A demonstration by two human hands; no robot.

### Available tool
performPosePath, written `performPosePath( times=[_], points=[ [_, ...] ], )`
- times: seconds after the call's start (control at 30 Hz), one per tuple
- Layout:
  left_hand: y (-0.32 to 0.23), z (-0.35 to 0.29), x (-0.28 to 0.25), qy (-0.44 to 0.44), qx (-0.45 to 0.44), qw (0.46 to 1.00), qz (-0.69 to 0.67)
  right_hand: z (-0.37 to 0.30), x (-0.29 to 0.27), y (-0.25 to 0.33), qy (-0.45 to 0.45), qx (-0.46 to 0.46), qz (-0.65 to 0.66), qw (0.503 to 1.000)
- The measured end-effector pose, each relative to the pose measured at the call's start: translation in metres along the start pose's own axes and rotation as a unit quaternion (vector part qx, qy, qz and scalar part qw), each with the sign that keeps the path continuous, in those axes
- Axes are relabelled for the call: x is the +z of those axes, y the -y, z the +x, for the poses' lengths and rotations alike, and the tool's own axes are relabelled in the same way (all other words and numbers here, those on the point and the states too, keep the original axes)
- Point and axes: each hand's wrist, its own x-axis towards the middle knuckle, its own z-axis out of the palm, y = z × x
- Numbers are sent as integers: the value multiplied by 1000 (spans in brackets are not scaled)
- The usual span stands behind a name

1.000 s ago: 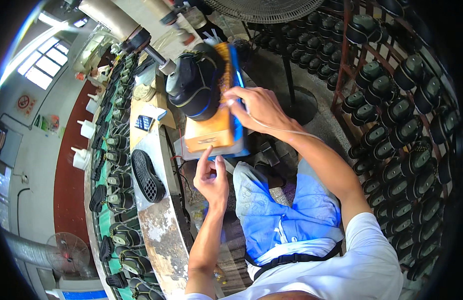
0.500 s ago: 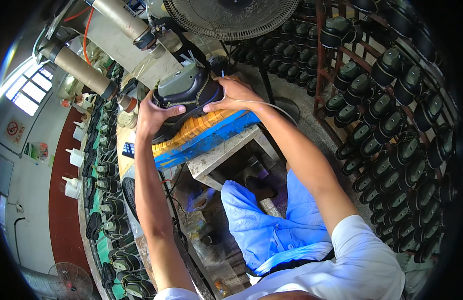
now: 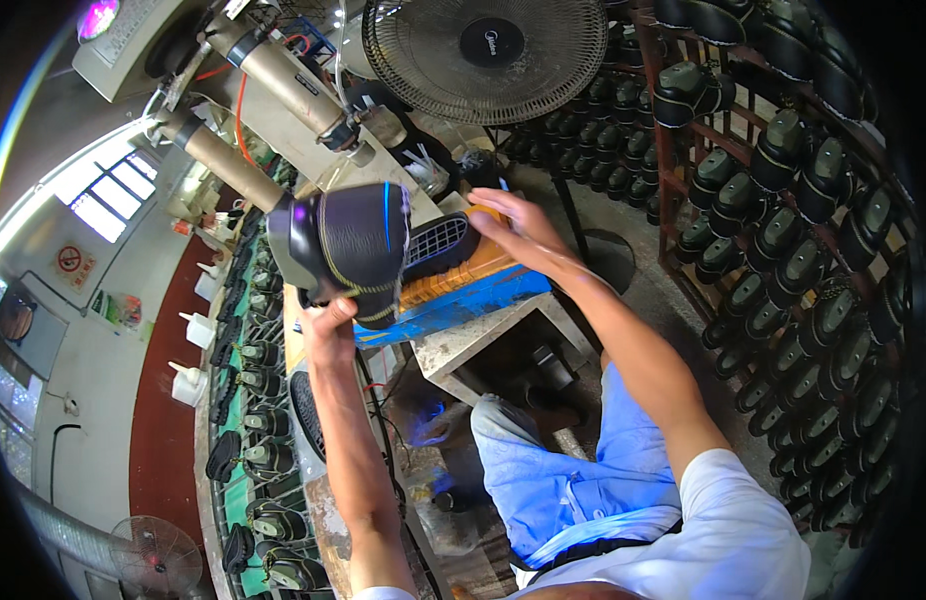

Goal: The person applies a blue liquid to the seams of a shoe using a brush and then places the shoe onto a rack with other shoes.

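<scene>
My left hand (image 3: 331, 328) grips a black leather shoe upper (image 3: 358, 240) with pale stitching and a blue line on it, holding it tilted at its lower left. Just right of the upper, a black sole (image 3: 441, 243) with a grid-patterned inside lies on an orange-yellow padded block (image 3: 433, 288) with a blue side. Part of the sole is hidden behind the upper. My right hand (image 3: 523, 228) is beside the sole's right end with its fingers stretched out and holds nothing. Whether it touches the sole, I cannot tell.
Two cylindrical machine arms (image 3: 293, 90) hang above the block's far left. A large fan (image 3: 423, 60) stands beyond it. Racks of black shoes (image 3: 748, 215) fill the right side. A green conveyor (image 3: 245, 430) with shoes and soles runs along the left, beside white squeeze bottles (image 3: 188, 383).
Both hands were around the shoe on the block. My left hand has lifted and tilted the upper leftward, exposing the sole; my right hand has let go. The view has shifted.
</scene>
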Motion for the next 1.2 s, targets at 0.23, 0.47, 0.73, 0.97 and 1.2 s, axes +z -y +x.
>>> performPosePath(
  times=[0.23,0.47,0.73,0.97,1.2],
  points=[
    [0,-8,75,179,36,973,139,-108,-84,86,239,205,408,857],
    [23,33,232,554,207,681,432,-219,-131,49,73,171,359,915],
    [145,104,348,563,205,730,329,-194,-192,-11,-201,80,336,917],
    [241,125,447,341,62,863,367,-50,-289,-29,-379,-89,354,851],
    [256,166,483,237,236,904,267,-78,-242,-15,-365,84,256,891]
  ],
)
